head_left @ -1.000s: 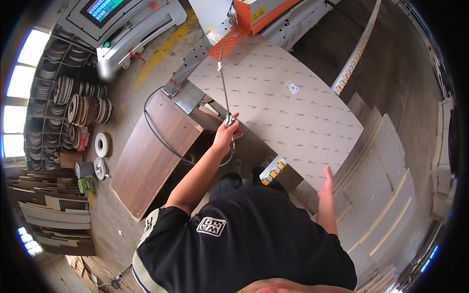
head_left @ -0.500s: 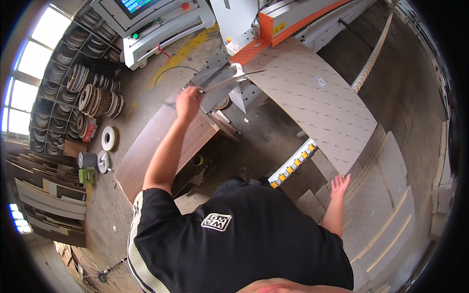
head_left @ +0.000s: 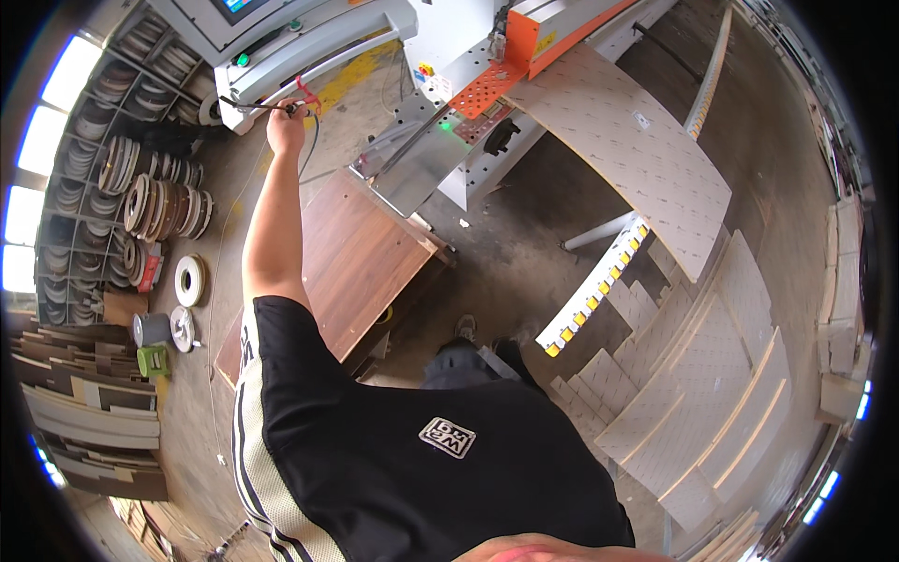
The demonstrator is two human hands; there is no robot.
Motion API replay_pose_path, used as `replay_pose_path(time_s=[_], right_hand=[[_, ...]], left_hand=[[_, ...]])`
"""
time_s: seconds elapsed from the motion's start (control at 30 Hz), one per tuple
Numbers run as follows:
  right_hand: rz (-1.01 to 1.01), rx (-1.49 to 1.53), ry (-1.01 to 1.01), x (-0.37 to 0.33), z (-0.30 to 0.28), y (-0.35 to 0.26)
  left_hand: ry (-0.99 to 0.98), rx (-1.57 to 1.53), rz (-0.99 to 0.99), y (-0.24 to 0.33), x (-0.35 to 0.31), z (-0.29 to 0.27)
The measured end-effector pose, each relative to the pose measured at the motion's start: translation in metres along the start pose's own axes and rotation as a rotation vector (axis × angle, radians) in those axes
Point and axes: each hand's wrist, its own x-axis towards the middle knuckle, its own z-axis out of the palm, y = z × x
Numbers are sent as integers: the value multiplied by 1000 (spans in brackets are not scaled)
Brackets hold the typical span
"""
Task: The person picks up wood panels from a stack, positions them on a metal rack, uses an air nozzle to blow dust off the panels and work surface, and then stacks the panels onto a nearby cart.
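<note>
My left hand (head_left: 287, 131) is stretched far out to the upper left, its fingers closed around a dark air gun (head_left: 281, 106). The gun's thin nozzle points left, and a dark hose (head_left: 313, 140) hangs from it. Right beside the fingers is a red hook (head_left: 307, 91) on the grey machine console (head_left: 309, 47). My right hand is out of view. A large pale patterned board (head_left: 637, 150) rests at the orange-guarded machine (head_left: 521, 45), its near corner sticking out over the floor.
A brown wood-grain table (head_left: 356, 253) stands under my left arm. A roller rail with yellow wheels (head_left: 590, 300) runs below the board. Pale panels (head_left: 693, 375) lie stacked at the right. Edging rolls (head_left: 150, 206) fill a rack at the left, near a green box (head_left: 153, 362).
My left hand has moved up and left from the machine's table edge to the red hook, carrying the air gun. My right hand has left the view. The head view has shifted.
</note>
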Motion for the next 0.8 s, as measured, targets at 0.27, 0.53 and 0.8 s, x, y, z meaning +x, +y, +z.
replay_pose_path(time_s=[0.27, 0.53, 0.8], right_hand=[[5, 180, 4, -20, 10, 81], [33, 152, 121, 11, -1, 160], [-98, 271, 226, 73, -46, 310]], left_hand=[[-64, -63, -298, 27, -2, 72], [-267, -894, -88, 187, -303, 72], [-1781, -753, 381, 422, -725, 29]])
